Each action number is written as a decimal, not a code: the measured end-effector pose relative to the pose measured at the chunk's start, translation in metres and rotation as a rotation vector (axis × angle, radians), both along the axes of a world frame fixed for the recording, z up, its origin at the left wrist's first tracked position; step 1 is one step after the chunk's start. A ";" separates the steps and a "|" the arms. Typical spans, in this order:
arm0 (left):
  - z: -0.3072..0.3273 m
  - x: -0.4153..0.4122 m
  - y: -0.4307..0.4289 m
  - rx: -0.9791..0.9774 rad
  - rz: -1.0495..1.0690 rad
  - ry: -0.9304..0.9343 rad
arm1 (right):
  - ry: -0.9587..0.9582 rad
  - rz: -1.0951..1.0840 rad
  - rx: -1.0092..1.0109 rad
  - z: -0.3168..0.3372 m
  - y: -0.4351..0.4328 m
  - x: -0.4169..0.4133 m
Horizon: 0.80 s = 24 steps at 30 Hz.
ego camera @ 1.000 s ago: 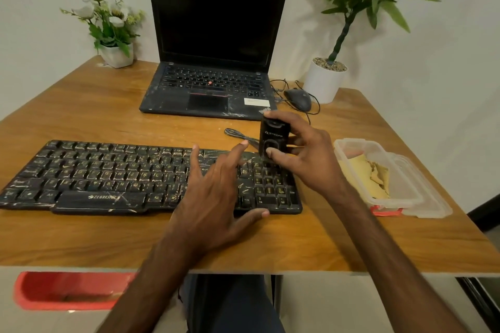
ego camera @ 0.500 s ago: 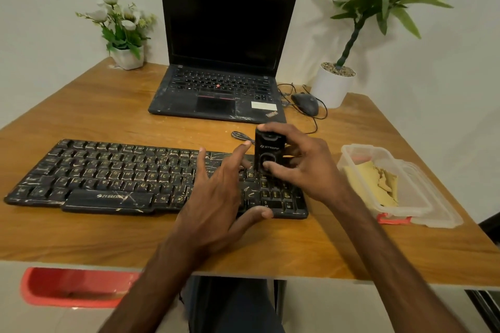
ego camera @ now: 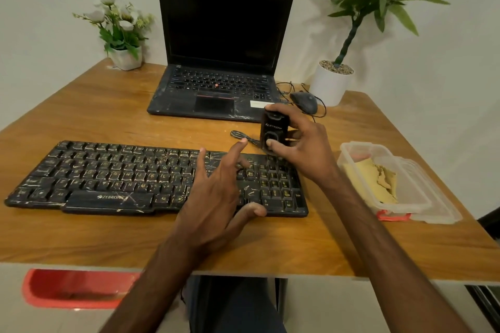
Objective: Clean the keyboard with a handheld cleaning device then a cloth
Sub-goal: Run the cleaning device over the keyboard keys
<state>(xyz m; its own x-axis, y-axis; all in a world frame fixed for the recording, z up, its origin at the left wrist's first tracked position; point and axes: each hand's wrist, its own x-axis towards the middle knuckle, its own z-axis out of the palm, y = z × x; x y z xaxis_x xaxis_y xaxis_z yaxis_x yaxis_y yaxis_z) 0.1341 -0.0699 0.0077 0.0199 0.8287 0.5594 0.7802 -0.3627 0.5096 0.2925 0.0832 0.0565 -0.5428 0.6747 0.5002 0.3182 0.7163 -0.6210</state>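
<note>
So the keyboard (ego camera: 108,178) lies flat across the near half of the table (ego camera: 108,116), full-size, black, streaked with pale grime all over. The handheld cleaning device (ego camera: 273,131) is up at roughly 1 o'clock from the keyboard's middle, standing upright right over the far corner of the numpad. I can't tell if its bottom end is actually touching the keys.

The right hand (ego camera: 303,149) is wrapped around the device, thumb on the front face and fingers curled round the back and top. It looks like a small hard plastic block, light enough for one hand I'd guess, and smooth, so a grip low on the body like this seems right to keep it from twisting.

The left hand (ego camera: 216,192) holds nothing. Its fingers are splayed straight over the keys just left of the numpad and the thumb sits at the front edge, about 6 o'clock, which looks like bracing. Makes sense to me — a thin plastic board probably slides on that wood if you push on it, and the keycaps are the fragile bit, so go gently.

The cloth (ego camera: 370,178) is the soft, crumpled yellow thing in the clear container (ego camera: 405,205) at 3 o'clock of the keyboard — untouched, so pinch any fold when it's time.
</note>
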 end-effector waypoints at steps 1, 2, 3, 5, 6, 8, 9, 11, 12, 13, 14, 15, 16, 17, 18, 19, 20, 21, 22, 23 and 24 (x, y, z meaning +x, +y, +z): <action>0.000 0.000 0.000 0.001 -0.003 -0.007 | 0.037 0.042 -0.034 0.000 -0.004 0.001; 0.000 0.000 0.000 0.001 -0.004 -0.006 | 0.046 0.099 -0.055 -0.001 -0.009 0.000; 0.000 0.000 0.000 -0.001 -0.006 -0.002 | 0.028 0.149 -0.064 -0.002 -0.013 -0.001; 0.001 0.000 0.000 -0.005 -0.012 0.007 | -0.049 0.155 -0.013 -0.004 -0.011 -0.005; 0.001 0.000 0.000 -0.007 -0.014 0.007 | -0.093 0.107 0.041 -0.003 -0.006 -0.007; 0.001 0.000 -0.001 -0.015 -0.014 -0.008 | -0.107 0.018 0.080 0.001 0.002 -0.007; 0.001 0.000 -0.002 -0.020 -0.013 -0.015 | -0.064 0.010 0.045 0.003 0.003 -0.005; 0.000 0.000 -0.002 -0.021 -0.014 -0.014 | 0.017 0.075 -0.043 0.005 -0.005 -0.002; 0.001 0.000 -0.001 -0.021 -0.015 -0.006 | 0.014 0.128 -0.060 0.004 -0.009 -0.002; 0.001 -0.001 0.000 -0.024 -0.018 0.002 | -0.017 0.170 -0.067 0.003 -0.013 -0.002; 0.001 -0.001 0.000 -0.024 -0.018 0.005 | -0.061 0.186 -0.051 0.001 -0.013 -0.002; 0.001 -0.001 0.000 -0.022 -0.018 0.000 | -0.099 0.172 -0.021 0.001 -0.010 -0.003; 0.001 -0.001 -0.001 -0.022 -0.021 -0.008 | -0.124 0.137 0.011 0.003 -0.006 -0.003; 0.001 -0.001 -0.001 -0.024 -0.025 -0.015 | -0.128 0.101 0.028 0.006 -0.002 -0.001; 0.001 0.000 -0.002 -0.025 -0.026 -0.020 | -0.109 0.075 0.026 0.007 0.000 0.001; 0.001 0.000 -0.003 -0.024 -0.025 -0.022 | -0.065 0.068 0.001 0.009 -0.001 0.004; 0.001 0.000 -0.003 -0.022 -0.026 -0.022 | -0.021 0.082 -0.036 0.010 -0.007 0.007; 0.001 0.000 -0.002 -0.019 -0.025 -0.020 | 0.001 0.121 -0.066 0.010 -0.014 0.009; 0.001 0.000 -0.002 -0.015 -0.022 -0.015 | -0.007 0.167 -0.080 0.009 -0.021 0.011; 0.000 -0.001 -0.001 -0.011 -0.019 -0.010 | -0.041 0.202 -0.073 0.007 -0.026 0.011; 0.000 -0.001 0.000 -0.010 -0.016 -0.010 | -0.081 0.211 -0.048 0.004 -0.027 0.010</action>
